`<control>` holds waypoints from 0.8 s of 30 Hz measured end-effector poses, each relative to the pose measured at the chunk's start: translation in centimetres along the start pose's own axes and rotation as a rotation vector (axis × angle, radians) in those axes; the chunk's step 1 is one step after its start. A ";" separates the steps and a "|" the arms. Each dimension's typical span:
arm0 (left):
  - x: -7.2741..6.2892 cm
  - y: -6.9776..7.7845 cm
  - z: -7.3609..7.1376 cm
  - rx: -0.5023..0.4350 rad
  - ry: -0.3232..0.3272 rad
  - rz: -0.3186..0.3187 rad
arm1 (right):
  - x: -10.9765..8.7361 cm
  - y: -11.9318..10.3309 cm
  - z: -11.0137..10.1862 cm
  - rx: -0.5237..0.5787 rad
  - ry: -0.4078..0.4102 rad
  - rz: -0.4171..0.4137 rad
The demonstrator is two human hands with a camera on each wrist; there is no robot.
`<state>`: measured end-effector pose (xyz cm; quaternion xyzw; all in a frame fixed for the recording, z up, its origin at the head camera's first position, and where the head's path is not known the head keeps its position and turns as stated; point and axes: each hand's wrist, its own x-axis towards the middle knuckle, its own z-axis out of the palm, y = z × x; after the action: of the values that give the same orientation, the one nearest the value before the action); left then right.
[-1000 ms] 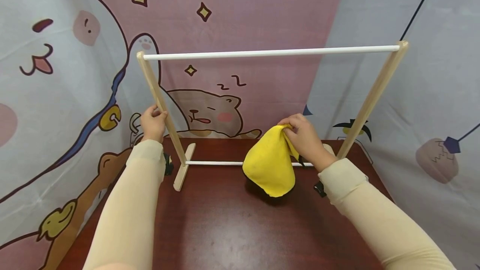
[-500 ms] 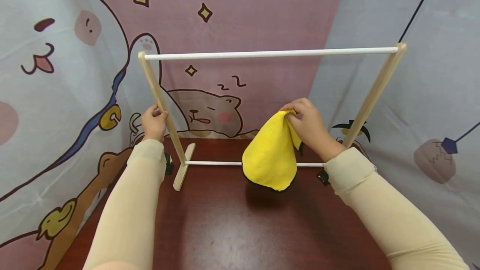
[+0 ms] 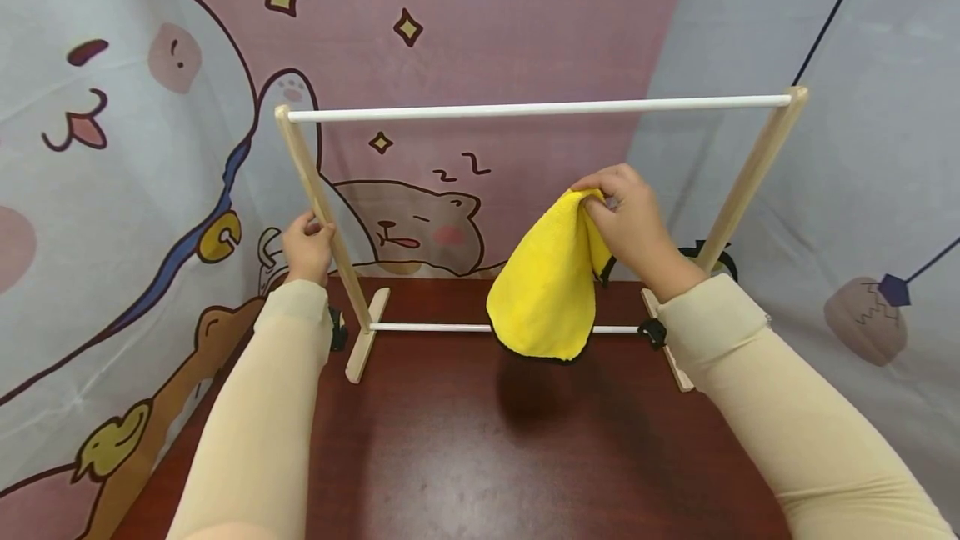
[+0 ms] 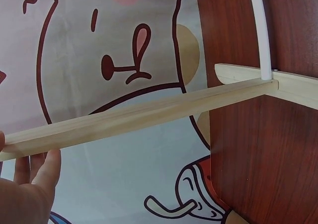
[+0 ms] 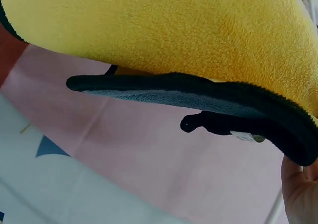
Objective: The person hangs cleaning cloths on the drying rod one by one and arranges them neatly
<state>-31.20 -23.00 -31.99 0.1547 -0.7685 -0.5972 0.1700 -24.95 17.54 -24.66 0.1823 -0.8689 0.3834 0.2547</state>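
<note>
A yellow towel [image 3: 543, 290] with a dark edging hangs in loose folds from my right hand [image 3: 633, 219], which pinches it at the top. It hangs in the air below the white top rail [image 3: 487, 111] of a small wooden rack. In the right wrist view the towel [image 5: 164, 30] has a fluffy yellow side and a grey-blue side; my right hand [image 5: 300, 194] shows only in part behind its edge. My left hand [image 3: 307, 248] grips the rack's left post [image 3: 318, 198]. Fingers and thumb lie on opposite sides of that post [image 4: 134, 117] in the left wrist view.
The rack stands on a dark red-brown table [image 3: 450, 457], with a white lower rail [image 3: 427, 327] near its feet. Its right post [image 3: 753, 182] leans outward behind my right forearm. A cartoon-printed cloth backdrop [image 3: 480, 15] surrounds the table.
My right hand has lifted the towel higher and slightly to the right, so its lower edge hangs farther above the table. The left hand has stayed on the post.
</note>
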 end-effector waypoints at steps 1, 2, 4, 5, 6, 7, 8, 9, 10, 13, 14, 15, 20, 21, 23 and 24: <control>0.0 0.0 0.0 0.001 0.000 -0.003 | 0.2 -0.1 -0.2 -0.001 0.013 -0.006; 0.0 0.0 0.0 0.000 0.001 -0.005 | 0.3 -0.3 -0.4 -0.004 0.028 -0.013; 0.0 0.0 0.1 -0.002 0.006 -0.006 | 0.6 -0.7 -0.7 -0.007 0.057 -0.023; 0.0 0.0 0.1 -0.004 0.008 -0.006 | 0.8 -0.8 -0.9 -0.010 0.068 -0.027; 0.0 0.0 0.1 -0.006 0.009 -0.006 | 1.0 -1.0 -1.1 -0.013 0.080 -0.032; 0.0 0.0 0.1 -0.007 0.011 -0.004 | 1.2 -1.2 -1.2 -0.014 0.090 -0.038; 0.0 0.0 0.1 -0.008 0.013 -0.002 | 1.4 -1.3 -1.4 -0.015 0.099 -0.040; 0.0 -0.1 0.1 -0.008 0.016 0.001 | 1.6 -1.4 -1.5 -0.016 0.106 -0.040; 0.0 -0.1 0.1 -0.009 0.017 0.002 | 1.7 -1.6 -1.7 -0.017 0.115 -0.043; 0.1 -0.2 0.0 -0.003 0.017 -0.003 | 2.3 -2.1 -2.1 -0.019 0.135 -0.047; 0.2 -0.3 0.0 0.000 0.016 -0.007 | 2.5 -2.3 -2.3 -0.018 0.142 -0.045; 0.3 -0.3 0.0 0.001 0.015 -0.011 | 2.6 -2.5 -2.4 -0.018 0.148 -0.045; 0.3 -0.4 0.0 0.002 0.017 -0.025 | 3.3 -3.4 -3.1 -0.029 0.168 -0.027; 0.3 -0.4 0.0 -0.002 0.018 -0.024 | 3.5 -3.6 -3.2 -0.034 0.170 -0.023; 0.1 -0.3 -0.1 -0.014 0.023 -0.024 | 3.8 -3.9 -3.4 -0.044 0.170 -0.015; 0.0 -0.3 -0.1 -0.018 0.028 -0.024 | 3.9 -4.0 -3.5 -0.046 0.169 -0.009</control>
<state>-31.13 -23.16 -32.25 0.1706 -0.7587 -0.6039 0.1750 -24.98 17.17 -18.08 0.1471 -0.8520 0.3761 0.3331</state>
